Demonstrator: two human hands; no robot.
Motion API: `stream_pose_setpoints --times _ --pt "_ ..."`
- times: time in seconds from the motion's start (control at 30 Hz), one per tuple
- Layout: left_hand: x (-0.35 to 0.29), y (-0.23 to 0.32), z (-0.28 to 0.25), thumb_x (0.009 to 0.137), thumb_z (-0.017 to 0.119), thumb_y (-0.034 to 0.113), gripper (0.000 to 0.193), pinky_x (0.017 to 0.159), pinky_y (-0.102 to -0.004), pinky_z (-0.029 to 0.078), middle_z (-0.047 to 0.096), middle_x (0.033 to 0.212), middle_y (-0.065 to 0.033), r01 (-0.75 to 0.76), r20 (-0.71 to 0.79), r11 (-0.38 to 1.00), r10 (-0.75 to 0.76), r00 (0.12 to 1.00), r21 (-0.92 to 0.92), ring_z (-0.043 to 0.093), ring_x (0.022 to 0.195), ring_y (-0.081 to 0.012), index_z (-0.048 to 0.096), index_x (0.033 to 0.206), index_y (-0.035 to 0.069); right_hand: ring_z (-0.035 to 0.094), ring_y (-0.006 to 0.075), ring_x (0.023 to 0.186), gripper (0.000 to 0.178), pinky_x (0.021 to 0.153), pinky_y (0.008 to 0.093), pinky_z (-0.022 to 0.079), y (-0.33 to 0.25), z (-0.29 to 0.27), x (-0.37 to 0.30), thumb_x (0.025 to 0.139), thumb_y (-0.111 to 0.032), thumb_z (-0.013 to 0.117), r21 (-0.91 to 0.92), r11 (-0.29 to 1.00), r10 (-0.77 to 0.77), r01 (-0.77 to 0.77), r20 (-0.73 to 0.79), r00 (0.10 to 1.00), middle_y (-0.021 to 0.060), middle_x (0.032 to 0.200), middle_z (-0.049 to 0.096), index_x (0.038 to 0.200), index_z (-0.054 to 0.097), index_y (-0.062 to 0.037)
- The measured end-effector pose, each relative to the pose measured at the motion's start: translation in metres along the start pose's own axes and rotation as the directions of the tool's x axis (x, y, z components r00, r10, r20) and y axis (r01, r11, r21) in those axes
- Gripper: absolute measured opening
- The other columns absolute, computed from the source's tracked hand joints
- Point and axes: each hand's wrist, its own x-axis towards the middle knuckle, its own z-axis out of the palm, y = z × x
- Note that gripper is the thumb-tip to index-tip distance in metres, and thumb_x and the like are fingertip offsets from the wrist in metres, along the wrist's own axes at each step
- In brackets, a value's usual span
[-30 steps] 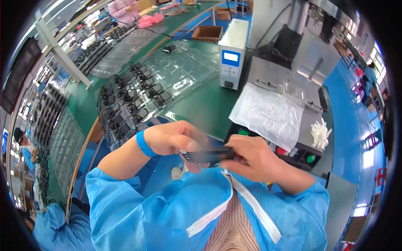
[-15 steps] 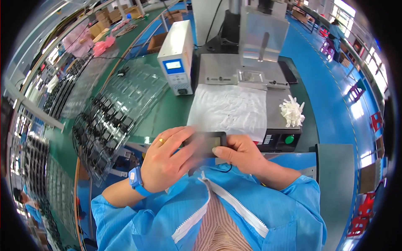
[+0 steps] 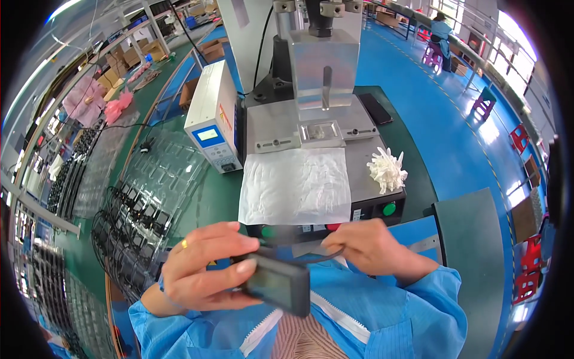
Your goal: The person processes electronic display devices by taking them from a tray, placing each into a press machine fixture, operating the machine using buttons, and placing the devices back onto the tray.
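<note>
My left hand [image 3: 206, 266] grips a small black rectangular device [image 3: 280, 286] by one end, with fingers above and below it. The device is tilted in front of my chest, and a dark, screen-like panel shows on its face. A black cable [image 3: 320, 259] runs from near the device to my right hand [image 3: 372, 246]. There the fingers are closed around the cable. Just beyond my hands, a white cloth-like sheet [image 3: 296, 185] lies over the front of a press machine. A metal fixture [image 3: 321, 133] sits behind the sheet, under a clear block [image 3: 326, 66].
A white control box [image 3: 212, 107] with a small display stands left of the press. Several black devices with cables [image 3: 128, 224] lie in clear trays at the left. A crumpled white bundle [image 3: 387, 170] rests on the press base, near a green button [image 3: 389, 209].
My right hand has let go of the device and holds the cable off to the right. The device has come closer to my chest in my left hand. The whole view has shifted.
</note>
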Motion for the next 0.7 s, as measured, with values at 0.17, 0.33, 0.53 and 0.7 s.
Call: stream_pose_setpoints --times 0.17,0.33,0.53,0.7 --pt "0.006 -0.011 0.007 0.068 0.079 0.016 0.038 0.086 -0.0396 0.053 0.063 0.107 -0.0142 -0.064 0.054 0.99 0.057 0.997 0.128 0.061 0.091 -0.0259 0.066 0.101 0.003 0.054 0.0198 0.06 0.016 0.054 0.0289 0.042 0.026 -0.011 0.032 0.074 0.001 0.065 -0.454 0.891 -0.181 0.027 -0.3 0.937 0.0042 0.075 0.06 0.089 0.063 -0.0028" --pt "-0.002 -0.046 0.023 0.065 0.082 0.018 0.044 0.086 -0.043 0.052 0.063 0.107 -0.0152 -0.055 0.081 0.964 0.035 0.996 0.26 0.06 0.092 -0.0299 0.065 0.103 0.005 0.054 0.0171 0.06 0.015 0.052 0.0268 0.041 0.059 -0.007 0.048 0.075 -0.002 0.068 -0.696 0.711 -0.148 -0.102 -0.289 0.946 0.0037 0.079 0.059 0.088 0.063 -0.0034" --pt "-0.003 -0.057 0.026 0.066 0.079 0.015 0.039 0.088 -0.0404 0.052 0.063 0.109 -0.014 -0.045 0.059 0.947 0.027 0.998 0.319 0.061 0.092 -0.0265 0.066 0.101 0.003 0.053 0.0157 0.059 0.015 0.05 0.0266 0.039 0.061 -0.01 0.054 0.076 -0.004 0.068 -0.727 0.674 -0.185 -0.133 -0.34 0.922 0.0032 0.078 0.057 0.089 0.063 -0.0046" --pt "-0.004 -0.06 0.026 0.065 0.079 0.014 0.041 0.088 -0.0399 0.052 0.063 0.109 -0.0136 -0.053 0.042 0.958 0.042 0.998 0.281 0.06 0.093 -0.0267 0.066 0.102 0.003 0.054 0.0154 0.059 0.017 0.05 0.0265 0.039 0.062 -0.012 0.055 0.074 -0.003 0.069 -0.745 0.654 -0.227 -0.13 -0.358 0.905 0.0031 0.075 0.055 0.09 0.062 -0.0048"
